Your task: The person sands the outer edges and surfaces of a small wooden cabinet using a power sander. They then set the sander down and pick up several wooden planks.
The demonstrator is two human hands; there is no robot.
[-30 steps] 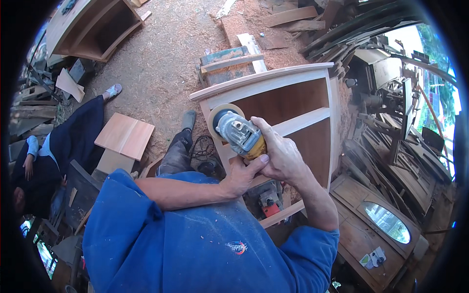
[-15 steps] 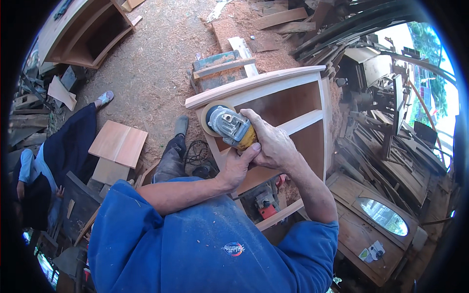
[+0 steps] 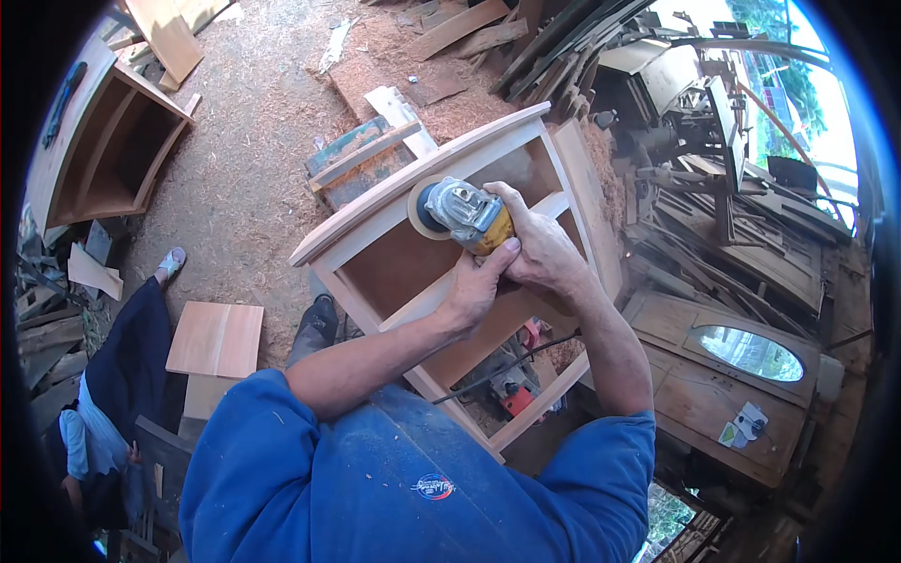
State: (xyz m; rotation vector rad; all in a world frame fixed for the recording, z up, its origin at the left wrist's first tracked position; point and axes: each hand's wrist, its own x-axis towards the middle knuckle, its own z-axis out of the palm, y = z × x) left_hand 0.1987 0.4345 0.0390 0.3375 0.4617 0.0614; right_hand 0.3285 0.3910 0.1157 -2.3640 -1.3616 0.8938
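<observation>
Left hand (image 3: 474, 291) against right hand (image 3: 546, 249), both gripping.

We are seeing a floor (image 3: 267, 113) strewn with wood shavings. At the upper left, a second wooden cabinet (image 3: 75, 136) is showing its dark, open compartment. Below it, a person (image 3: 131, 324) in a dark skirt is stretching out one sandalled foot, and a square wooden board (image 3: 216, 338) is lying nearby. At the right, we are noticing a brown door (image 3: 680, 403) with an oval pane (image 3: 748, 352), while stacked timber (image 3: 751, 277) is crowding behind it. Loose planks (image 3: 460, 28) are lying at the top.
</observation>
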